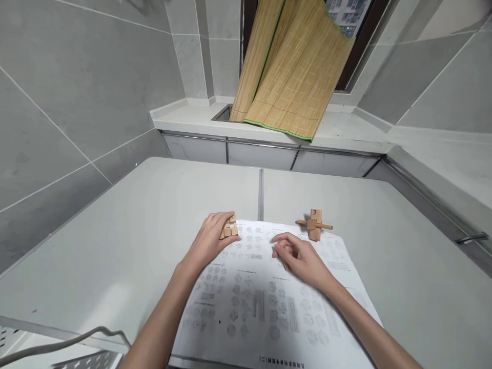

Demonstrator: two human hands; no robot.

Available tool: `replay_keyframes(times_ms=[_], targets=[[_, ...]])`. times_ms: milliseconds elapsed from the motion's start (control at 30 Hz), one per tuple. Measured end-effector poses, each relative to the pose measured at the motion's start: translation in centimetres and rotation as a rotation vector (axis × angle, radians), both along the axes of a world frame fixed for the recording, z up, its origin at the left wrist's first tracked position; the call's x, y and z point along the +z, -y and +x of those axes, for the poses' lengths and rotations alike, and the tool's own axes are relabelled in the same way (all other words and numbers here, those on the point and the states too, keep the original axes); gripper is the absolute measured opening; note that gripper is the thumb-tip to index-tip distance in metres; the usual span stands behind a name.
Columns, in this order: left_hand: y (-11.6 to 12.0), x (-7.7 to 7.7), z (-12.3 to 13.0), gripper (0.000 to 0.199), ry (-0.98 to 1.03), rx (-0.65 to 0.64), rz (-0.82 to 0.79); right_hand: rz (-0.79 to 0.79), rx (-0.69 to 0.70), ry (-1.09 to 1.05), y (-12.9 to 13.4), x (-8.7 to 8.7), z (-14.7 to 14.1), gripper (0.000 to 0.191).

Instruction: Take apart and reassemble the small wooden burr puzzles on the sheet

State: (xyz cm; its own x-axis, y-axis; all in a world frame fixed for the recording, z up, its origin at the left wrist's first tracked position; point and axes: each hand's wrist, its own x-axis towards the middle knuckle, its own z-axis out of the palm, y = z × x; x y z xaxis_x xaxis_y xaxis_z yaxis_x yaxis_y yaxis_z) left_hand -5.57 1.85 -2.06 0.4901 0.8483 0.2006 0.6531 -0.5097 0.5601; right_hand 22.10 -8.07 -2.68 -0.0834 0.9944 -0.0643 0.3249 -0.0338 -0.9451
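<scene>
My left hand (214, 233) is closed around a wooden block puzzle (230, 228) of light interlocking pieces, at the upper left edge of a printed sheet (261, 287). Part of the puzzle is hidden by the fingers. My right hand (294, 253) hovers over or rests on the sheet, its fingers loosely curled and apart, with nothing seen in them. Just beyond that hand lies a second wooden puzzle (314, 225), cross-shaped and darker, with a mark on its upright piece. Small drawings and text cover the paper.
The pale table (126, 230) has a seam down its far half. Behind it runs a white counter (184, 120) with a sink edge (222, 113), partly covered by a bamboo mat (292, 72). A grey cable (69, 342) loops at the near left.
</scene>
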Motion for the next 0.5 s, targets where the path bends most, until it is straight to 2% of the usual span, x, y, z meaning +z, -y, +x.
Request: replay_keyframes(times_ms=[100,200,333,400,500], targets=[[-0.2,0.2,-0.2,0.065,-0.032,-0.002,0.052,-0.005,-0.009,-0.066,-0.3,-0.1,0.2,0.032],[0.0,0.9,0.5,0.072,-0.026,-0.009,0.19,-0.001,-0.045,-0.119,-0.5,-0.3,0.3,0.037],[0.8,2.2,3.5,0.048,0.087,-0.075,0.256,-0.003,-0.081,-0.187,-0.7,-0.4,0.2,0.041],[1.4,2.5,5.8,0.037,0.174,-0.103,0.191,-0.011,-0.1,-0.241,-0.8,-0.3,0.2,0.043],[2.1,2.2,9.3,0.033,0.334,-0.193,-0.077,-0.027,-0.127,-0.304,-0.9,-0.2,0.4,0.046]])
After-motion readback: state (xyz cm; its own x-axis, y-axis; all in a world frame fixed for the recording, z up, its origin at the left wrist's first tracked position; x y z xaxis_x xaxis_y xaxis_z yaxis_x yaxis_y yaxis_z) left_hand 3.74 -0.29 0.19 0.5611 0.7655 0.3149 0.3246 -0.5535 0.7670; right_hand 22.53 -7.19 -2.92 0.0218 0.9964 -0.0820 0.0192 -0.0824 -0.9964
